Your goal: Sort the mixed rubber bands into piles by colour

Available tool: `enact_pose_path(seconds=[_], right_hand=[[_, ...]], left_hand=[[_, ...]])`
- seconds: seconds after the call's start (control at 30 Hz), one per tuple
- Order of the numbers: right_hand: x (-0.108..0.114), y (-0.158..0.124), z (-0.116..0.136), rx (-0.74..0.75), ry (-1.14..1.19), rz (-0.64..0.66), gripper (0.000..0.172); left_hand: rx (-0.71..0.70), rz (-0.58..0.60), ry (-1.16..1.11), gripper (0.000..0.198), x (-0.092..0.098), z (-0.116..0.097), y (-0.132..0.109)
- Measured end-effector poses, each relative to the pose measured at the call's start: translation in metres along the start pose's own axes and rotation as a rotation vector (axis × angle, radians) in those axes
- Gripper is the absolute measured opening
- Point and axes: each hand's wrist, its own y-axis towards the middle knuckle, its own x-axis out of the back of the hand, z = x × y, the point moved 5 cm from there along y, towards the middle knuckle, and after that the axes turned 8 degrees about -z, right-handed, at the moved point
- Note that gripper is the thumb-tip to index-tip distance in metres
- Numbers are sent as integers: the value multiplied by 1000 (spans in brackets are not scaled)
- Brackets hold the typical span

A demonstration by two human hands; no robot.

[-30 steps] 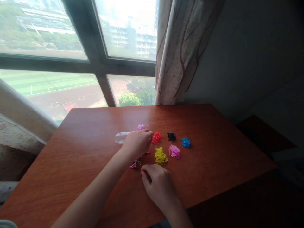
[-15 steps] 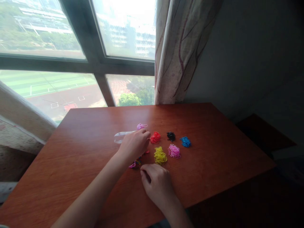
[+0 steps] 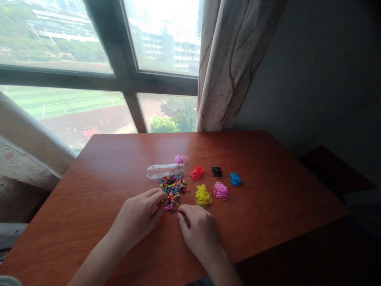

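Observation:
A mixed heap of small coloured rubber bands (image 3: 174, 186) lies in front of me on the wooden table. At its near left edge is my left hand (image 3: 145, 208), its fingers curved and the thumb a little apart, with nothing visible between them. Just to the near right of the heap rests my right hand (image 3: 198, 224), thumb and forefinger closed together; whatever they may hold is hidden. Sorted piles lie to the right: red bands (image 3: 197, 173), black bands (image 3: 217, 171), blue bands (image 3: 235, 179), yellow bands (image 3: 203, 196) and pink bands (image 3: 220, 190).
Behind the heap, a clear plastic tube-like container (image 3: 162, 171) lies on its side, by a pink object with a loop (image 3: 179, 159). The brown table (image 3: 262, 214) reaches to the window (image 3: 166, 111) and curtain (image 3: 229, 67). Part of a round rim (image 3: 10, 280) shows at lower left.
My left hand has moved from beside the red pile back towards me, to the near left of the mixed heap, uncovering it. My right hand has stayed nearly in place. The view has shifted slightly.

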Motion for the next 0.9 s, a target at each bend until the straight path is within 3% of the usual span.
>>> enact_pose_path(seconds=[0.27,0.9], right_hand=[[-1,0,3,-1,-62,15,14],[-11,10,15,-32,-79,-32,6]], left_hand=[[61,-2,-86,22,-12,13,-22],[106,15,-103,21,-17,10,-25]])
